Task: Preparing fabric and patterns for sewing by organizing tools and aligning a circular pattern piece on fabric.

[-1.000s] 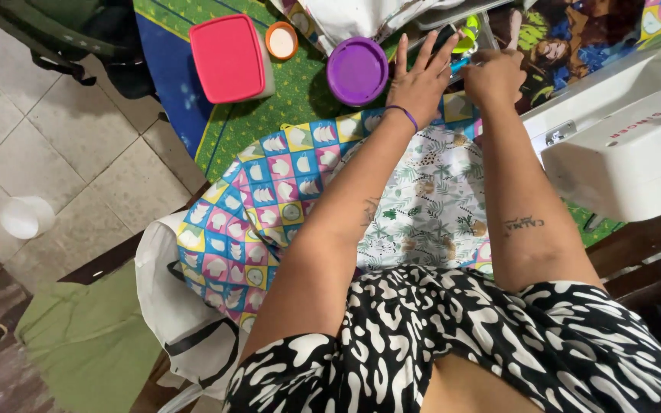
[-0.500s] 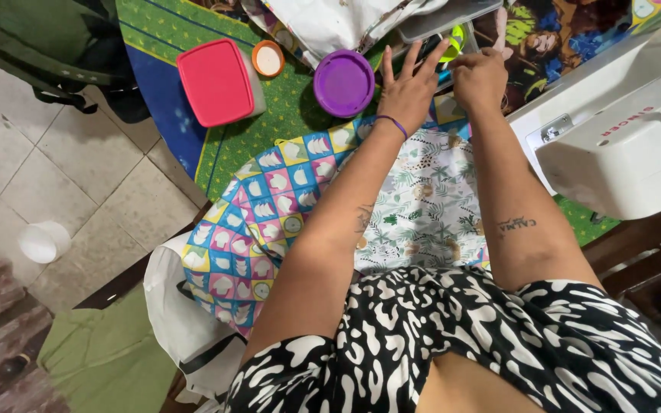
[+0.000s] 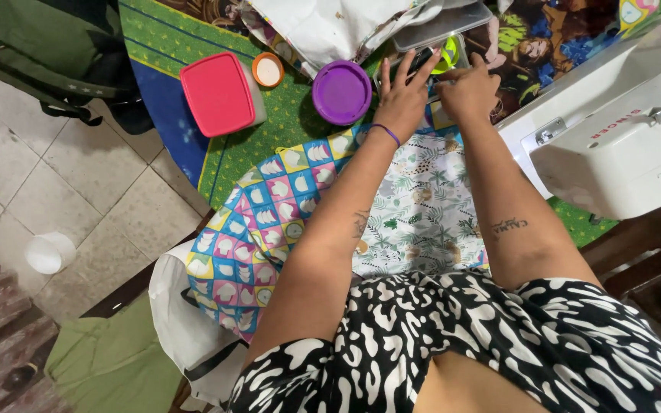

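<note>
I see the white sewing machine at the right of the desk, with patterned cloth spread in front of me. Both hands work at a small clear box just beyond the cloth. My left hand lies flat with fingers spread beside it; my right hand curls over it, though whether that grip is clamped I cannot tell. I judge steadying the box matters most. A purple lid sits near.
</note>
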